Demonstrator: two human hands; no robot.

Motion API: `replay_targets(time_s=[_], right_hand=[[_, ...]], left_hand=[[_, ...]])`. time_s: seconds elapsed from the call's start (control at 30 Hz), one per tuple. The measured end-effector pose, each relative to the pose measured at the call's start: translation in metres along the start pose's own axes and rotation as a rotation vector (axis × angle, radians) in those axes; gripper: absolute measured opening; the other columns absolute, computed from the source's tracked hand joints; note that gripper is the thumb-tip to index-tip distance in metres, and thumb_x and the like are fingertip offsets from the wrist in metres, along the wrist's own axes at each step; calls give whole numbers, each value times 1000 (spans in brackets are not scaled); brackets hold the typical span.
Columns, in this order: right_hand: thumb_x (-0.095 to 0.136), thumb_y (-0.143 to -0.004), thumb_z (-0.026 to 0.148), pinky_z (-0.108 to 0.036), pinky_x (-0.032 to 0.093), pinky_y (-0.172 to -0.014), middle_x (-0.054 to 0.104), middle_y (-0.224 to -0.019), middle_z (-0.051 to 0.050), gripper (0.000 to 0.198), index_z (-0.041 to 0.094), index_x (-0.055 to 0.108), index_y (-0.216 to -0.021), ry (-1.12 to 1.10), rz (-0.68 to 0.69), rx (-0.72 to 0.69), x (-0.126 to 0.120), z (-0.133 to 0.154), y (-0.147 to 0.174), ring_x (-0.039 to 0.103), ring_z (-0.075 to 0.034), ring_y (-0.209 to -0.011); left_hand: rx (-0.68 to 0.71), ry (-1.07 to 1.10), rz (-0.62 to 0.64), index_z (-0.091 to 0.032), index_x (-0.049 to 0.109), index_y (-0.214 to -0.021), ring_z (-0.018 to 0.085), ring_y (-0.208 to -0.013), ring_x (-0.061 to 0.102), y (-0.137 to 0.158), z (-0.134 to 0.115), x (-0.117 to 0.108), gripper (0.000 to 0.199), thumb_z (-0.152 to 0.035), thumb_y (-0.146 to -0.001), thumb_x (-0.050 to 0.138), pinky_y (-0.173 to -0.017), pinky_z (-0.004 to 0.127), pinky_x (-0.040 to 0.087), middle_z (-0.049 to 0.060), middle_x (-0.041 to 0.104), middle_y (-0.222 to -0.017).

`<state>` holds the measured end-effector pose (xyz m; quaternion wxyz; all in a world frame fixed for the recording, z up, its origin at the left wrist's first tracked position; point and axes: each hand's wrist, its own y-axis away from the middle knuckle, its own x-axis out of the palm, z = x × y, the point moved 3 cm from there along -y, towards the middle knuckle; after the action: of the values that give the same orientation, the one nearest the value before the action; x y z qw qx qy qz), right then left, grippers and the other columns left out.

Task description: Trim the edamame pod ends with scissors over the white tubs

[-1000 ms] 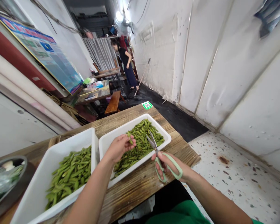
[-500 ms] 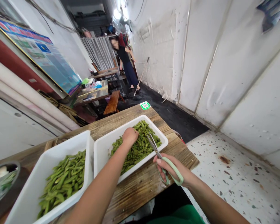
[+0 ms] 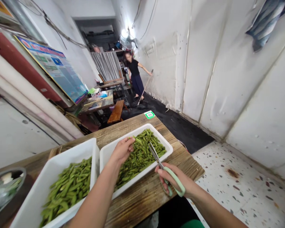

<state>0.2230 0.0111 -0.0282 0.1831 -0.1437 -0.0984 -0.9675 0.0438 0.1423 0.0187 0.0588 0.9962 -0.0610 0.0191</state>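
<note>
Between the pinched fingers of my left hand (image 3: 123, 150) is a green bean pod (image 3: 138, 141), held over the white tray (image 3: 106, 151) on the right. Loose pods (image 3: 142, 158) cover most of that tray. My right hand (image 3: 172, 177) grips the pale green handles of a pair of scissors (image 3: 156, 157). Its blades are parted and point over the tray's pods. A deeper white tub (image 3: 45, 186) stands to the left, partly hidden by my left forearm, with more green pods (image 3: 70, 185) inside.
Both containers rest on a wooden table (image 3: 130, 207). A dark bowl (image 3: 21, 186) with greens is at the left edge. A green QR card (image 3: 149, 114) lies on the far corner. Further back, a person (image 3: 136, 74) holds a long-handled tool near a bench (image 3: 116, 111).
My left hand has come up out of the pods and back toward me, now with a pod in its fingers. The person behind has stretched an arm to the handle. The view has shifted.
</note>
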Motion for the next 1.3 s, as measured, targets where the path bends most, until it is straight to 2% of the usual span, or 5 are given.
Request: replay_targets(time_s=[0.2, 0.63, 0.97, 1.13, 1.3], right_hand=[[54, -75, 54, -18, 39, -41, 43, -58, 6, 42, 17, 50, -95, 124, 35, -2, 15, -3, -6, 41, -6, -43], [53, -77, 51, -18, 36, -37, 41, -53, 6, 36, 17, 53, -87, 418, 75, -13, 38, 8, -16, 40, -6, -39], [51, -78, 54, -15, 34, -37, 40, -58, 6, 37, 17, 50, -85, 420, 81, -10, 40, 10, -17, 39, -5, -41], [52, -78, 51, -15, 34, -39, 42, -58, 5, 36, 17, 52, -89, 483, 99, -53, 37, 10, -18, 41, -6, -43], [56, -77, 47, -16, 34, -43, 44, -60, 4, 33, 15, 54, -88, 526, 87, -99, 33, 15, -16, 40, -5, -45]], left_hand=[[-57, 194, 90, -13, 54, -78, 1, -42, 30, 44, 7, -13, 22, -26, -65, 67, -44, 18, 25, -5, 47, -61], [77, -193, -15, -12, 63, -90, 7, -46, 39, 84, 21, -15, 35, -38, -67, 63, -45, 20, 28, 0, 57, -63], [245, -535, -188, -16, 69, -87, 19, -81, 58, 75, 17, -21, 32, -38, -66, 60, -76, 29, 40, 5, 68, -86], [216, -724, -187, -14, 63, -62, 13, -57, 49, 79, 9, -15, 33, -45, -71, 53, -57, 23, 34, -1, 57, -57], [215, -713, -10, -15, 54, -55, 10, -51, 38, 83, 0, -5, 33, -42, -74, 51, -51, 21, 28, -5, 43, -49]])
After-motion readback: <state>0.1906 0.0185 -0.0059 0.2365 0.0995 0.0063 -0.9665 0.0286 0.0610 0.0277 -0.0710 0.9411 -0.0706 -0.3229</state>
